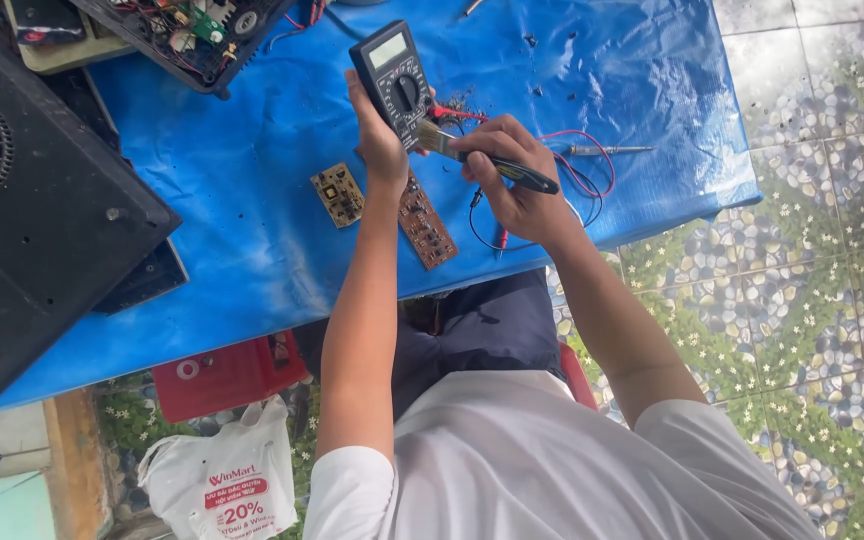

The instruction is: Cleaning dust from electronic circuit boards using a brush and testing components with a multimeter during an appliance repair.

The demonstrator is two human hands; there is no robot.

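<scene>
My left hand (377,135) holds a black digital multimeter (395,80) upright above the blue table cover (252,170). My right hand (512,175) grips a small brush with a black handle (497,165), and its bristles touch the meter's lower right edge. Red and black test leads (577,165) trail from under my right hand. Two bare circuit boards lie below my hands, a small square circuit board (338,194) and a long narrow circuit board (426,226).
A large black appliance casing with a round vent (32,210) fills the left of the table. An opened board with wiring (192,30) sits at the top. A screwdriver (607,150) lies right of my hands. A red stool (222,375) and a white plastic bag (222,480) stand below the table on pebble-patterned floor.
</scene>
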